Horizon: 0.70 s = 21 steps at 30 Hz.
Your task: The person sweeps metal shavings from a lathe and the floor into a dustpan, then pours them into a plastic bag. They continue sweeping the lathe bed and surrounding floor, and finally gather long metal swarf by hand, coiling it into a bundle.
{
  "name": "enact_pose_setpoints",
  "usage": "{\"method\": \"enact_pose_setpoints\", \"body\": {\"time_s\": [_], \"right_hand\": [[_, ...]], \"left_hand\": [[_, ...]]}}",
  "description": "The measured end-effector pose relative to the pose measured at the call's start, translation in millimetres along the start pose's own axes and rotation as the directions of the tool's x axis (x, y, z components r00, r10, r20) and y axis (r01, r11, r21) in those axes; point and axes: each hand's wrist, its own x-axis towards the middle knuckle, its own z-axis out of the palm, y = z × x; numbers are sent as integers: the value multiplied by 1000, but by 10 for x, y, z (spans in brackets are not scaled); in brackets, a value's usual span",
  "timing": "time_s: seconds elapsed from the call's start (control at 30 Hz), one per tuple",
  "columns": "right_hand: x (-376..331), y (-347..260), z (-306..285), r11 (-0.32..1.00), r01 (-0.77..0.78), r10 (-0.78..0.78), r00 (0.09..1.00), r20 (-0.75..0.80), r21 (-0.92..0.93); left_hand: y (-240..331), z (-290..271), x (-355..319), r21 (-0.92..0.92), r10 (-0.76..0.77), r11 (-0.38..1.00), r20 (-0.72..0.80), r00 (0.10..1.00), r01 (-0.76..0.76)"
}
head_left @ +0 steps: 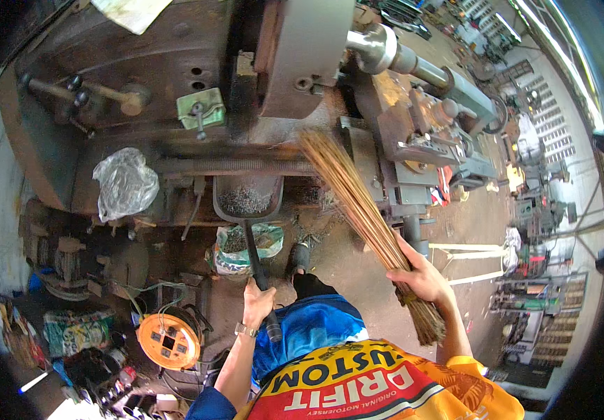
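My left hand is closed around the black handle of a dustpan. The pan lies just below the lathe's bed, and small metal chips cover its bottom. In my right hand is a stick broom, gripped near its bound end. Its bristle tips reach up and left onto the bed of the lathe, below the large grey headstock part. The tips stay to the right of the pan and above it, apart from it.
An open sack stands on the floor under the pan, beside my foot. A clear plastic bag hangs at the lathe's left front. An orange cable reel sits lower left. The lathe's carriage juts out right of the broom.
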Motion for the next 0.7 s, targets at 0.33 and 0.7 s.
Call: {"method": "enact_pose_setpoints", "body": {"time_s": [0.33, 0.7], "right_hand": [[846, -54, 417, 982, 163, -179, 968, -177, -99], [996, -561, 443, 801, 71, -177, 977, -121, -594]], "left_hand": [[-78, 185, 81, 248, -2, 968, 147, 989, -35], [-321, 743, 360, 315, 24, 946, 169, 985, -78]]}}
